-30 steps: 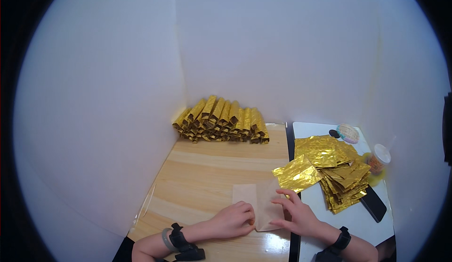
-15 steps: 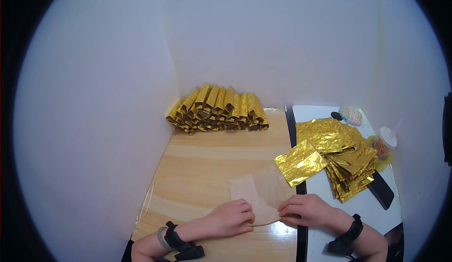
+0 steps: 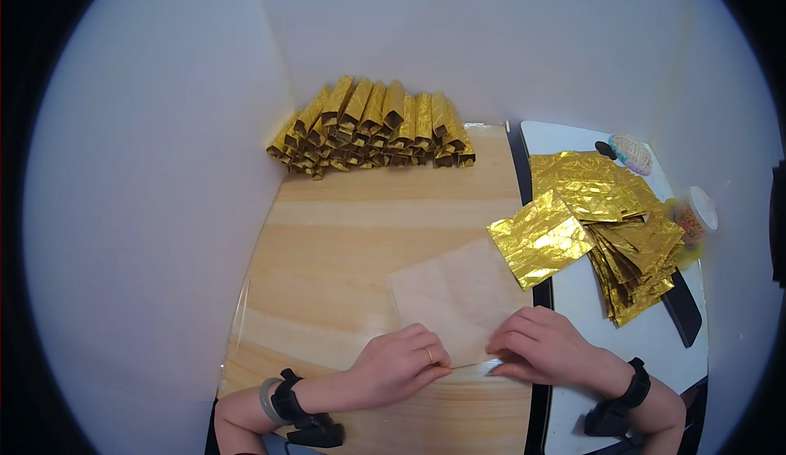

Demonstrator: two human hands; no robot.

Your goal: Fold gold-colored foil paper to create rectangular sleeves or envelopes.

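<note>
Down at the bottom centre of the frame, had the left hand (image 3: 401,365) and the right hand (image 3: 544,347) side by side on the near edge of a pale sheet (image 3: 454,295), lying plain side up on the wooden table (image 3: 344,234). Left fingers curled in narrow, pinching that edge near its lower left corner. Right fingers bunched low and pinching the same edge, with a sliver of shiny foil peeking out under the lip. Looked like the very start of a fold or roll along that bottom edge, though couldn't say for sure. Doing it well probably meant keeping both pinches level and lifting the edge evenly, to avoid a skewed fold. Also meant pressing any crease from the middle outward, not from one corner. Called for a light touch too, being thin foil-backed stuff and likely to keep every wrinkle. Was worth watching the sheet's far right corner, touching or tucked just under a loose gold sheet (image 3: 540,238) at centre right, hanging off the stack of gold sheets (image 3: 630,234) on the white table (image 3: 589,332). Could easily have dragged that along with a careless pull. Had a pile of gold tubes (image 3: 372,123) well apart at upper centre, so plenty of bare wood to work on. Black slab (image 3: 684,308) and small cup (image 3: 697,213) sat off at the right edge, not a worry.
</note>
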